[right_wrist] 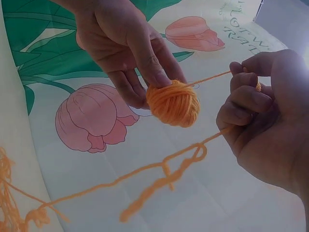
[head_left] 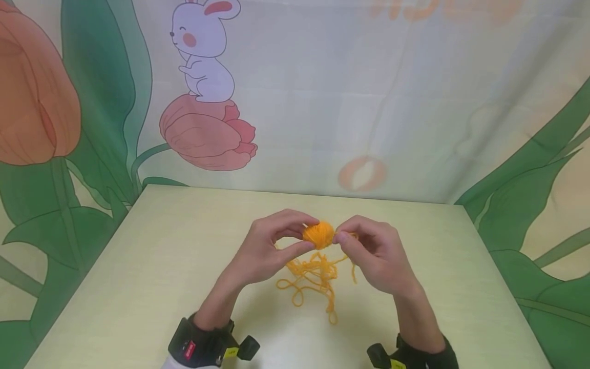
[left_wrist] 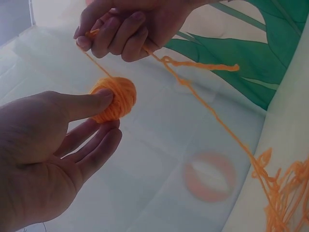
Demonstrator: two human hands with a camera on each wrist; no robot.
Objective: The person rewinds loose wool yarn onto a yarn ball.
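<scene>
A small ball of orange yarn (head_left: 319, 235) is pinched between the thumb and fingers of my left hand (head_left: 272, 246), raised over the table. My right hand (head_left: 375, 251) grips the strand just to its right, thumb against the curled index finger. In the left wrist view a taut strand (left_wrist: 99, 65) runs from the yarn ball (left_wrist: 116, 99) up to the right fingertips. Out of the right fist the yarn trails on, with a loop and a short tail (right_wrist: 149, 195) hanging in the right wrist view. Loose tangled yarn (head_left: 315, 274) lies on the table below both hands.
The pale table (head_left: 138, 287) reaches back to a hanging cloth backdrop (head_left: 299, 102) printed with a rabbit, tulips and leaves. Each forearm wears a black wrist strap with a camera (head_left: 203, 341) near the table's front.
</scene>
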